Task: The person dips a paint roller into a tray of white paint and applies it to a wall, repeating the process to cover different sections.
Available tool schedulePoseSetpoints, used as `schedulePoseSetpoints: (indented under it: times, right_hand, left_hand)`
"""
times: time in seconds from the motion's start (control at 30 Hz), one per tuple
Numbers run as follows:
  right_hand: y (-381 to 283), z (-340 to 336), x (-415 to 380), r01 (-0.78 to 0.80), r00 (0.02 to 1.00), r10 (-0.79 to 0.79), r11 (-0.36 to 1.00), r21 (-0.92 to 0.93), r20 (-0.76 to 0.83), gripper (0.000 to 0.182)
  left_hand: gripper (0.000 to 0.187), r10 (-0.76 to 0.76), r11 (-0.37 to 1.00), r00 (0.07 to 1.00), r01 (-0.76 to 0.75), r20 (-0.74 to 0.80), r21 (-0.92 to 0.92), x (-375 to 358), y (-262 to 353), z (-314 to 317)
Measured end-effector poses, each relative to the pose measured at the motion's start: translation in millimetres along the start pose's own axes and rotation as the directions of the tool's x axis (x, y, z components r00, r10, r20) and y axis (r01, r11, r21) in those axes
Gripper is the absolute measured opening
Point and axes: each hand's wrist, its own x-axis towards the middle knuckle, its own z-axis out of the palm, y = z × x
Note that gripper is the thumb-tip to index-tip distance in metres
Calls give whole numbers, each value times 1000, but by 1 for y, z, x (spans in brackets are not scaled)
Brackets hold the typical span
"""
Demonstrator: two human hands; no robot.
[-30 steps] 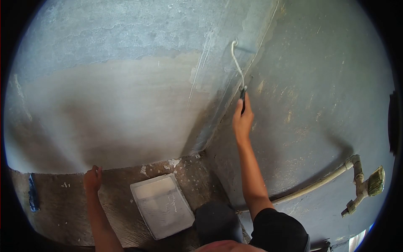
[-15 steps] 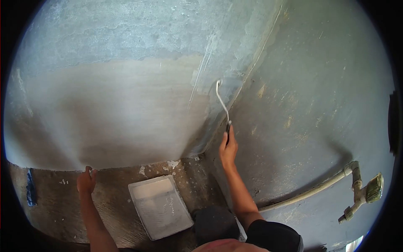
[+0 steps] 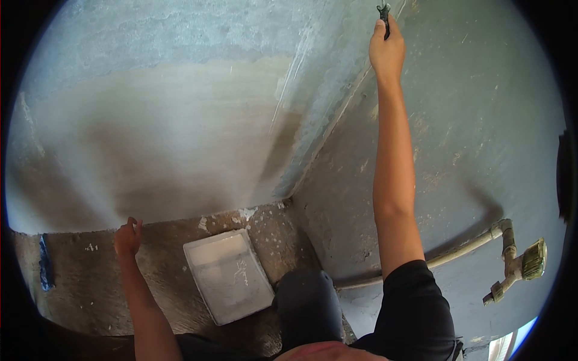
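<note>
High at the top of the view, my right hand (image 3: 388, 53) is closed around the black handle of a paint roller (image 3: 385, 18). The roller's frame and head are cut off by the upper edge. My right arm is stretched up along the corner between two walls. Low at the left, my left hand (image 3: 127, 237) hangs near the foot of the facing wall (image 3: 168, 138), its fingers loosely curled and apart, with nothing visible in them. A paint tray (image 3: 244, 304) with pale paint in its far end lies on the floor between my arms.
A pipe (image 3: 463, 253) runs along the right wall, ending in a fitting where a paintbrush (image 3: 533, 260) rests. A blue strip (image 3: 46, 265) lies at the far left of the rough floor (image 3: 162, 265). My knee (image 3: 308, 307) is beside the tray.
My right hand has moved up and to the right with the paint roller, whose bent wire frame has left the view. My left hand has risen slightly, its fingers loosened.
</note>
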Motion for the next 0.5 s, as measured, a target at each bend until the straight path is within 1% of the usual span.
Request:
schedulePoseSetpoints:
  times: [0.07,0.13,0.2,0.27,0.3,0.33,0.4,0.47,0.5]
  right_hand:
    - [8,1,-34,2,999,-3,999,38,32,49]
    - [11,-3,-90,-93,992,84,992,89,98,48]
    - [30,3,-157,-27,999,25,998,58,46,51]
    - [37,-6,-232,-176,974,171,984,26,149,53]
    - [38,-15,-270,-311,921,300,950,3,250,52]
    - [39,-23,-306,-434,843,418,900,-31,338,52]
    - [46,-36,-379,-450,804,448,888,-92,392,50]
    - [56,-47,-443,-456,750,487,871,-183,446,48]
    - [56,-50,-467,-461,747,490,869,-182,450,48]
  left_hand:
    - [46,-19,1000,1000,19,1,-10,-1,-1,-1]
    - [47,-10,1000,1000,10,-5,-10,-3,-5,-2]
    - [47,1,1000,1000,-1,-15,-14,-8,-5,-3]
    - [48,-3,1000,1000,2,-8,-30,-13,-5,-10]
    - [48,-2,1000,1000,2,-3,-26,-16,-7,-11]
    - [48,-18,1000,1000,18,9,-22,-17,-8,-12]
    - [49,-36,999,999,36,26,-10,-19,-12,-13]
    - [49,-13,1000,1000,13,-19,-5,-24,-17,-12]
    - [49,-15,1000,1000,15,-17,0,-23,-19,-11]
